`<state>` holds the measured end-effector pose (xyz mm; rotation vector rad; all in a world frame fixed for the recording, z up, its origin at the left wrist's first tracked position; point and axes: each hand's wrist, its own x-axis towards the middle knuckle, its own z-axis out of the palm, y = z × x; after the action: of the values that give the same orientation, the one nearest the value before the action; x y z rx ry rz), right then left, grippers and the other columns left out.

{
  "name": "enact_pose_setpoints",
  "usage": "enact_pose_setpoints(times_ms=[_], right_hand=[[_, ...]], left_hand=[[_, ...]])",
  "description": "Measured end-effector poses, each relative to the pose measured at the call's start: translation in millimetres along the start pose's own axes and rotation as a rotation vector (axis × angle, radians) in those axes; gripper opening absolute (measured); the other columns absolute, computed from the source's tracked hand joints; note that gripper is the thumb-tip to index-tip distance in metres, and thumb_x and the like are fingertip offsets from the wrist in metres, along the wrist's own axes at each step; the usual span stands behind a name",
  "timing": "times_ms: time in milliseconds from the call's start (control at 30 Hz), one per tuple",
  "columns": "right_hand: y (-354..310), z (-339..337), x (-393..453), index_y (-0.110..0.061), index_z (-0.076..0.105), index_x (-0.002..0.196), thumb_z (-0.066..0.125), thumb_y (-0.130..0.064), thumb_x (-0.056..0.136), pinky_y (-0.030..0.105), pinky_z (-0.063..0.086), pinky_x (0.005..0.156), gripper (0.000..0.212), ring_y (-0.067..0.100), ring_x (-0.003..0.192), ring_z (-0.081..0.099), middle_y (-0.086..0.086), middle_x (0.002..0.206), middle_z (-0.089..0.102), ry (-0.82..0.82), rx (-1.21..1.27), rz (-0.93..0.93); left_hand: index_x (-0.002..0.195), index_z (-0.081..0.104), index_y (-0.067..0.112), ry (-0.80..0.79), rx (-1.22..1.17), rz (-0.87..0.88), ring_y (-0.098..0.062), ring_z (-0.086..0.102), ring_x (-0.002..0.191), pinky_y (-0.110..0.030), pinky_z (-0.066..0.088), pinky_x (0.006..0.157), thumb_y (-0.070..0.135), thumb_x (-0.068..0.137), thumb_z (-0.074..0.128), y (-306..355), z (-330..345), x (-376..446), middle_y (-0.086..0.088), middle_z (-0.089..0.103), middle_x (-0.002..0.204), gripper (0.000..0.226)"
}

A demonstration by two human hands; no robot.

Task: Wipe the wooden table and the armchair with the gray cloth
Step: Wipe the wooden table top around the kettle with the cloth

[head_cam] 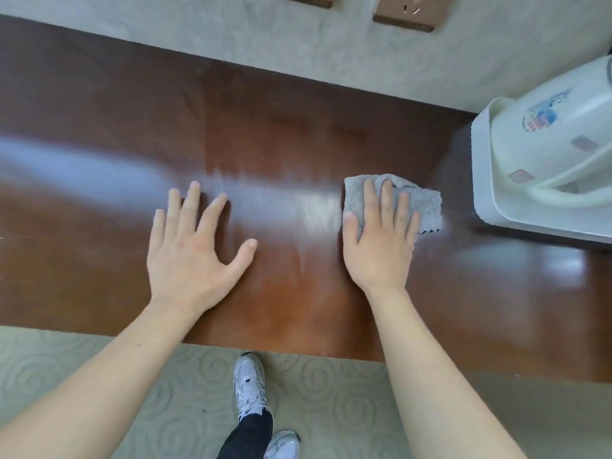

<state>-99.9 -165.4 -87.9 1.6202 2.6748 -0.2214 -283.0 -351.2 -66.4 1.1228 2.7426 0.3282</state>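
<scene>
Bare forearms (440,376), black trousers (248,435), white-grey trainers (249,382)

Crumpled gray cloth (420,203) on wooden table (298,127)

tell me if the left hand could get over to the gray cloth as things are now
Probably yes. The left hand lies flat and open on the wooden table, and only bare tabletop separates it from the gray cloth, though the right hand covers much of the cloth.

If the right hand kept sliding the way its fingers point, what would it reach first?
The right hand, pressing the gray cloth, points toward the wall. Only bare wooden table lies ahead, so probably the wall; the white kettle sits off to the right.
</scene>
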Motion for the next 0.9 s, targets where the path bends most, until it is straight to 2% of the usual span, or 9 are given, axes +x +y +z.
enact_pose_setpoints(times_ms=[133, 233, 400, 633, 733, 900], right_hand=[[23, 8, -78, -0.028, 0.019, 0.157, 0.032, -0.049, 0.101, 0.054, 0.012, 0.121, 0.062, 0.030, 0.153, 0.008, 0.002, 0.165, 0.016, -0.003, 0.001, -0.002], [41, 9, -91, -0.031, 0.021, 0.157, 0.032, -0.049, 0.100, 0.053, 0.014, 0.121, 0.060, 0.028, 0.153, 0.009, 0.000, 0.165, 0.017, -0.027, -0.010, -0.038], [54, 3, -22, -0.031, 0.018, 0.157, 0.026, -0.047, 0.102, 0.053, 0.012, 0.121, 0.059, 0.028, 0.152, 0.010, 0.001, 0.165, 0.017, 0.002, -0.025, -0.025], [63, -10, 104, -0.028, 0.020, 0.157, 0.024, -0.042, 0.103, 0.053, 0.011, 0.121, 0.056, 0.031, 0.151, 0.013, 0.003, 0.165, 0.018, 0.029, -0.023, 0.038], [65, -15, 149, -0.031, 0.017, 0.157, 0.024, -0.043, 0.102, 0.053, 0.007, 0.121, 0.057, 0.029, 0.152, 0.008, 0.000, 0.166, 0.013, -0.018, 0.024, 0.028], [67, -19, 132, -0.029, 0.015, 0.158, 0.025, -0.045, 0.103, 0.053, 0.007, 0.121, 0.058, 0.029, 0.152, 0.006, 0.001, 0.167, 0.010, -0.052, -0.004, -0.030]], left_hand=[[0.156, 0.031, 0.026, -0.017, 0.022, 0.159, -0.029, 0.003, 0.156, -0.050, 0.007, 0.125, 0.077, 0.084, 0.036, 77, 22, 12, -0.007, 0.013, 0.169, 0.089], [0.159, 0.024, 0.028, -0.050, 0.028, 0.226, -0.029, -0.001, 0.156, -0.053, 0.009, 0.124, 0.078, 0.085, 0.032, 111, 38, 25, -0.007, 0.006, 0.170, 0.089], [0.161, 0.011, 0.030, -0.113, 0.154, 0.237, -0.033, -0.005, 0.156, -0.061, 0.004, 0.122, 0.082, 0.086, 0.015, 125, 61, 32, -0.008, 0.001, 0.170, 0.091], [0.160, 0.020, 0.026, -0.094, 0.192, 0.264, -0.037, 0.005, 0.155, -0.066, 0.010, 0.119, 0.081, 0.087, 0.020, 127, 62, 35, -0.012, 0.011, 0.168, 0.092], [0.160, 0.020, 0.026, -0.105, 0.216, 0.264, -0.037, 0.005, 0.155, -0.067, 0.009, 0.118, 0.081, 0.086, 0.019, 127, 61, 35, -0.012, 0.010, 0.168, 0.092], [0.160, 0.017, 0.027, -0.145, 0.245, 0.250, -0.036, 0.003, 0.155, -0.066, 0.007, 0.119, 0.082, 0.085, 0.017, 130, 56, 35, -0.011, 0.008, 0.169, 0.093]])
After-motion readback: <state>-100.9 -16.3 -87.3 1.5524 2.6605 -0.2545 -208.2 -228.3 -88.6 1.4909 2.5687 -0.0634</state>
